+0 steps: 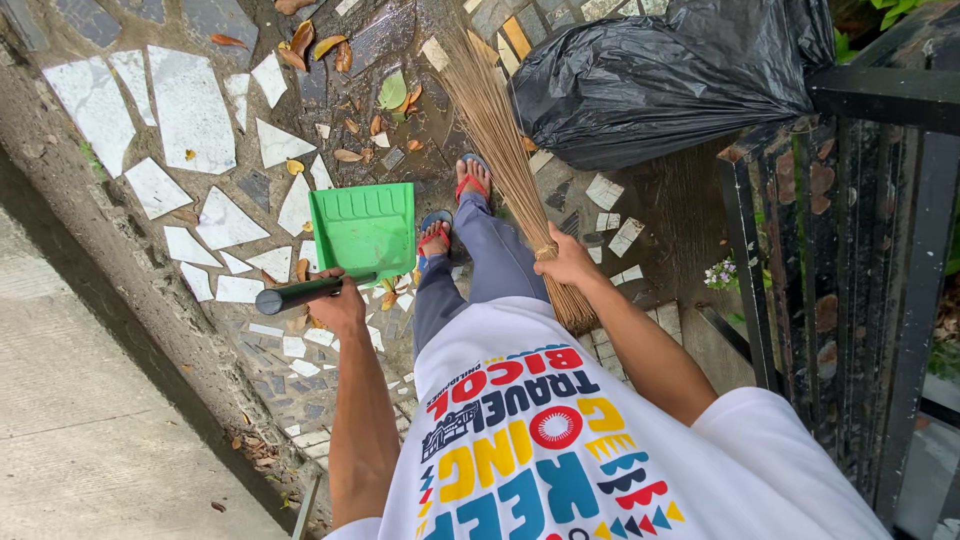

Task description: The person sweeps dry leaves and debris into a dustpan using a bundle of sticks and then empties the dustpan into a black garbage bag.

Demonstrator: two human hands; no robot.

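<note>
My white shirt with its bright printed shapes fills the bottom of the view, and from under it my two bare arms reach out over the wet mosaic paving (200,120). My left hand (338,305) is closed around the dark handle of the green dustpan (365,228), arm stretched almost straight forward and down, wrist level, so the pan lies flat on the paving just beside my sandalled feet with its open lip facing away from me. My right hand (568,262) is wrapped tightly around the bound neck of the stick broom (495,130), elbow bent and held out to the side; the bristles fan up and away from me toward the top of the view, their tips lying near the black rubbish bag (660,75) that slumps against the dark metal gate (850,200). As for the sweeping, I judge it barely begun at this spot: the pan looks empty, with no leaves that I can see inside it, while dry brown and yellow leaves (345,155) lie scattered beyond its lip and up toward the top edge, and a few more sit beside the pan by my left foot. A small drift of leaf scraps also lies in the seam where the paving meets the plain concrete strip (80,420) on my left. The bag is bulging, so some gathering seems done already, but this patch is left to clear.
</note>
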